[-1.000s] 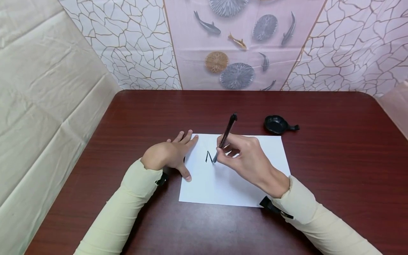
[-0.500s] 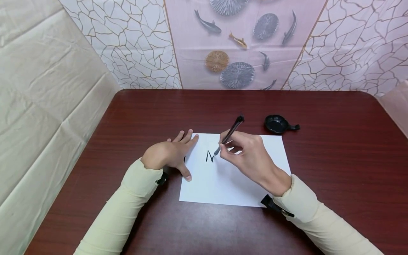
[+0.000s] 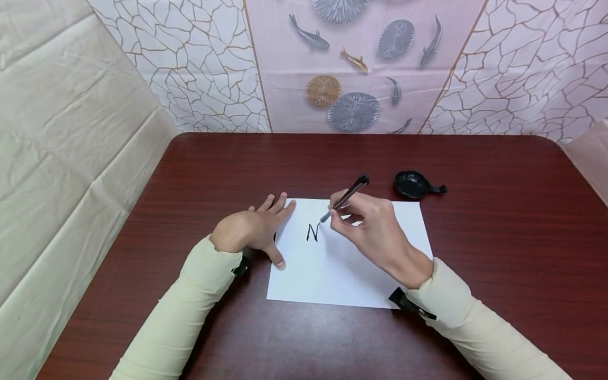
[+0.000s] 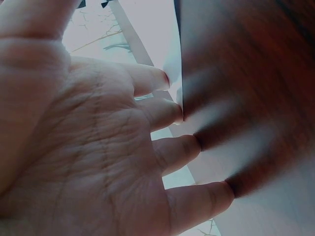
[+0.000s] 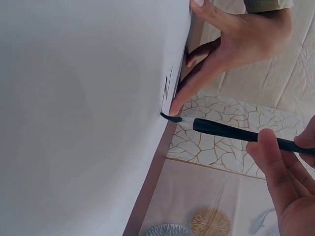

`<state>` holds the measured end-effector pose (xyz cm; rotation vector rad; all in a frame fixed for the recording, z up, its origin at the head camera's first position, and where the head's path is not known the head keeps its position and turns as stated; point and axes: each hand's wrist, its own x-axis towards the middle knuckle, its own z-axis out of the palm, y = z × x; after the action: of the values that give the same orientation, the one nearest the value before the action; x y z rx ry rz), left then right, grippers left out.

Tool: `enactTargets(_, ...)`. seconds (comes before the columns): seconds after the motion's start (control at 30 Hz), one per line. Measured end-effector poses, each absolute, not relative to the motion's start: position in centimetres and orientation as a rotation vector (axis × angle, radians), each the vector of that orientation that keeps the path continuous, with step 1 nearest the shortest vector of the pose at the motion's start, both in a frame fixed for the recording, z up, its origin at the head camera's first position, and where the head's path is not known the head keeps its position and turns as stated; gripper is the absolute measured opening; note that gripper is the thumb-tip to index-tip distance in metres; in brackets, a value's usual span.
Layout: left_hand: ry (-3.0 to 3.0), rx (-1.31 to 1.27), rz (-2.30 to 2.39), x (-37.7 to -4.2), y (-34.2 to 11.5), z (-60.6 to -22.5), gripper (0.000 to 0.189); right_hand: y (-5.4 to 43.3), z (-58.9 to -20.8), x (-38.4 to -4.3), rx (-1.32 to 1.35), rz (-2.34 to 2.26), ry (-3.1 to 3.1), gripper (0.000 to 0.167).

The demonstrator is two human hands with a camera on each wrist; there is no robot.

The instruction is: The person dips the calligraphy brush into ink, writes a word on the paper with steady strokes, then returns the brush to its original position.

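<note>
A brush pen (image 3: pixel 350 193) with a dark handle is pinched between the thumb and fingers of my right hand (image 3: pixel 377 227). In the right wrist view its black bristle tip (image 5: pixel 171 118) bends against the sheet of white paper (image 3: pixel 304 279). Thin black strokes shaped like an N (image 3: pixel 312 233) stand on the upper left of the sheet, just left of the tip. My left hand (image 3: pixel 256 229) lies at the paper's left edge, fingers spread, thumb on the sheet. The left wrist view shows its straight fingertips (image 4: pixel 189 142) down at the paper's edge and the table.
A small black pan-shaped dish (image 3: pixel 412 185) with a short handle sits just beyond the paper's upper right corner. The dark red wooden table (image 3: pixel 499 221) extends around the sheet. Patterned cloth (image 3: pixel 209 63) hangs behind it, and plain pale cloth (image 3: pixel 71 132) hangs on the left.
My right hand has moved the brush pen up and slightly right, and the handle tilts further right. The last stroke of the N has appeared. My left hand has stayed in place.
</note>
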<state>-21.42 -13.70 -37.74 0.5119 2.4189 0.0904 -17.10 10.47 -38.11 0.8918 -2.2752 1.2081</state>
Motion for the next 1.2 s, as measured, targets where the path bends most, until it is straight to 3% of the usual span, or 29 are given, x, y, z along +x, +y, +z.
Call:
enactTargets(0.5, 2.415, 0.491, 0.104, -21.3, -14.0, -38.0, 0.145, 11.3, -36.4, -16.4, 0.845, 1.194, -2.199, 0.021)
enactTargets(1.2, 2.424, 0.534, 0.123, -21.4, -13.7, -37.9, 0.145, 11.4, -38.2, -15.8, 0.796, 1.262, -2.229, 0.025)
